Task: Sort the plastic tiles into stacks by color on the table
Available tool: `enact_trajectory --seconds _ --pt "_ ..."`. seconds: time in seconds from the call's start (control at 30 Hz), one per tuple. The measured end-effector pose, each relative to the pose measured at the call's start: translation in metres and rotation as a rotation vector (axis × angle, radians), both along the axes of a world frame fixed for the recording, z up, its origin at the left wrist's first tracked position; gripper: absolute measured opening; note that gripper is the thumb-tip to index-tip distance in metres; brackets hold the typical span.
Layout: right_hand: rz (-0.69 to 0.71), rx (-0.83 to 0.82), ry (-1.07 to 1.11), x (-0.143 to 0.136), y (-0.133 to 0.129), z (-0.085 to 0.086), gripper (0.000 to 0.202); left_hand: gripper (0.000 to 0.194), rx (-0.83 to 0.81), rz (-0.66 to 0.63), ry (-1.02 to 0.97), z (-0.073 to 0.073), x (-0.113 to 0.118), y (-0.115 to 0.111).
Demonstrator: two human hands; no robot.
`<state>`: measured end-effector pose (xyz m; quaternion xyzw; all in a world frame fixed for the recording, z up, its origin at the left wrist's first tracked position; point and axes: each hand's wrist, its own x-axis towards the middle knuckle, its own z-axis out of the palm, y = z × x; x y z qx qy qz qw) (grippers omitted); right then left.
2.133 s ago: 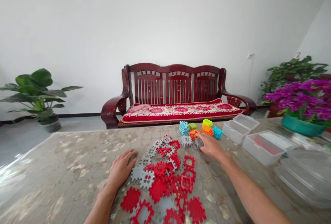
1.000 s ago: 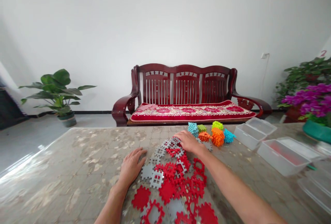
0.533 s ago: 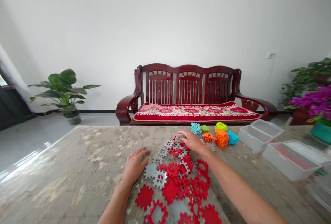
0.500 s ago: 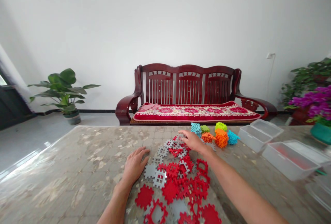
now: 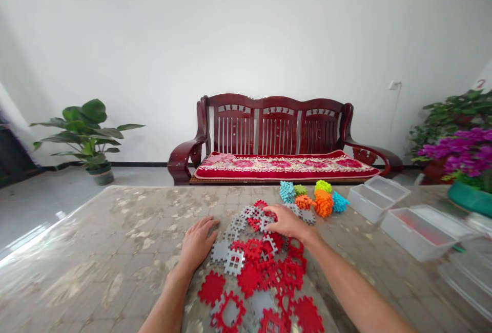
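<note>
Red and grey plastic interlocking tiles with toothed edges, some solid and some with window or round cut-outs, lie in a loose pile [image 5: 253, 251] on the table. My left hand [image 5: 199, 241] rests on the tablecloth along the left side of the pile, palm down and fingers loosely extended, holding nothing. At the far end of the pile, my right hand [image 5: 286, 221] reaches over the tiles. Its thumb and fingers are apart and touch a grey window tile [image 5: 265, 224] and red tiles there. No tile is lifted clear of the pile.
Behind the pile sit stacks of blue, green, yellow-green and orange tiles [image 5: 323, 203]. Clear plastic boxes [image 5: 417, 241] with lids stand at the right, one with something red inside. A pot of purple flowers [image 5: 461, 153] is at far right; a wooden bench [image 5: 279, 128] stands beyond the table.
My right hand has drawn back a little toward me over the tiles, its fingers now lower on the pile. My left hand stays in place. The view has shifted slightly.
</note>
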<state>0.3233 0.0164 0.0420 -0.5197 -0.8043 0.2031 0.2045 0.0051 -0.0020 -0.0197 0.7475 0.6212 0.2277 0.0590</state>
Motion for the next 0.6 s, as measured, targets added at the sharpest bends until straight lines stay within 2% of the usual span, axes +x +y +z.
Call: enact_trajectory --seconds 0.07,0.17,0.27,0.4,0.5,0.6 --pt "-0.009 0.034 -0.117 -0.007 -0.007 0.002 0.06 0.036 -0.004 0.008 0.005 0.001 0.0 0.0" --pt "-0.016 0.068 -0.237 -0.016 -0.016 0.003 0.048 0.036 -0.006 0.013 0.007 0.001 0.001 -0.001" --pt "-0.014 0.104 -0.298 -0.024 -0.021 0.003 0.038 0.036 0.005 0.005 -0.007 0.0 0.0 0.0" --pt "-0.022 0.154 -0.308 -0.026 -0.024 0.005 0.038 0.036 0.014 0.005 -0.019 -0.002 -0.001 0.0" --pt "-0.085 0.183 -0.238 -0.01 -0.019 0.011 0.046 0.036 0.011 0.007 -0.018 -0.002 -0.001 0.0" --pt "-0.207 0.174 -0.176 0.025 -0.008 0.016 0.054 0.036 0.011 0.004 -0.012 -0.002 -0.001 0.001"
